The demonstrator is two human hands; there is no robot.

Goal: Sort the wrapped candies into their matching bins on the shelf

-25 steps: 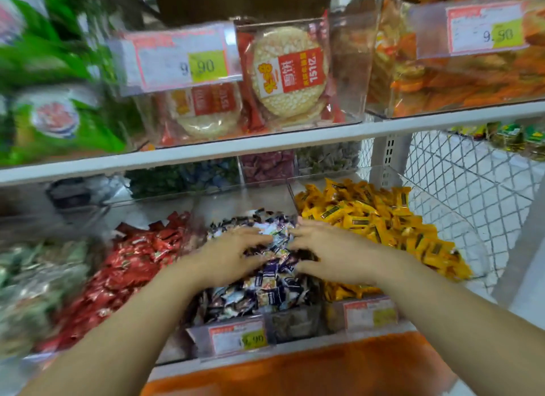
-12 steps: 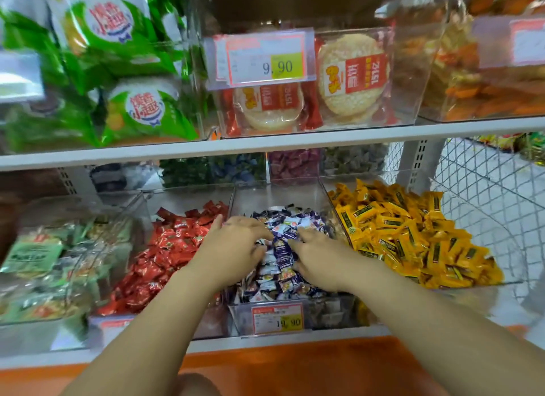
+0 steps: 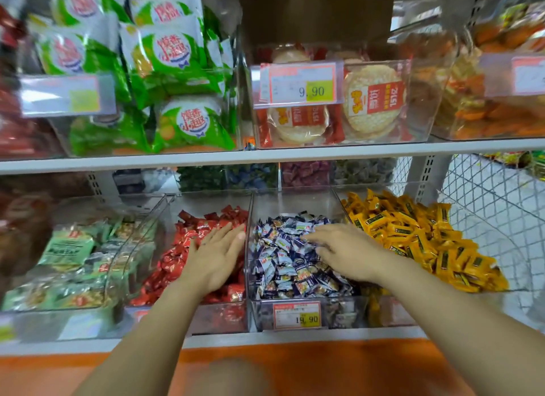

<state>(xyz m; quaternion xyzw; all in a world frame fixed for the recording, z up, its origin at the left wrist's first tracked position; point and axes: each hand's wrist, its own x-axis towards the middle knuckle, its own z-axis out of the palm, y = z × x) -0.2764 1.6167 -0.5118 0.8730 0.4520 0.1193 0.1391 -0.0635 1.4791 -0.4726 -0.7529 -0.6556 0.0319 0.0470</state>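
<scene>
Clear bins line the lower shelf. A middle bin [image 3: 339, 313] holds dark blue and white wrapped candies [image 3: 283, 260]. Left of it lies a heap of red wrapped candies [image 3: 188, 242], and right of it a heap of yellow wrapped candies [image 3: 413, 236]. My left hand [image 3: 216, 255] lies flat with straight fingers on the red candies, beside the wall of the blue bin. My right hand [image 3: 342, 251] rests on the blue candies with its fingers spread toward the left; whether a candy is under the fingers is hidden.
A bin of green packets [image 3: 67, 257] stands at the far left. The upper shelf [image 3: 265, 156] carries green snack bags [image 3: 174, 71], rice crackers [image 3: 371, 100] and a price tag. A wire mesh panel [image 3: 486, 207] closes the right side. An orange ledge [image 3: 324, 363] runs below.
My left hand has moved left, out of the blue candy bin and onto the red candies, with fingers now straight. My right hand stays on the blue candies. The camera has shifted left.
</scene>
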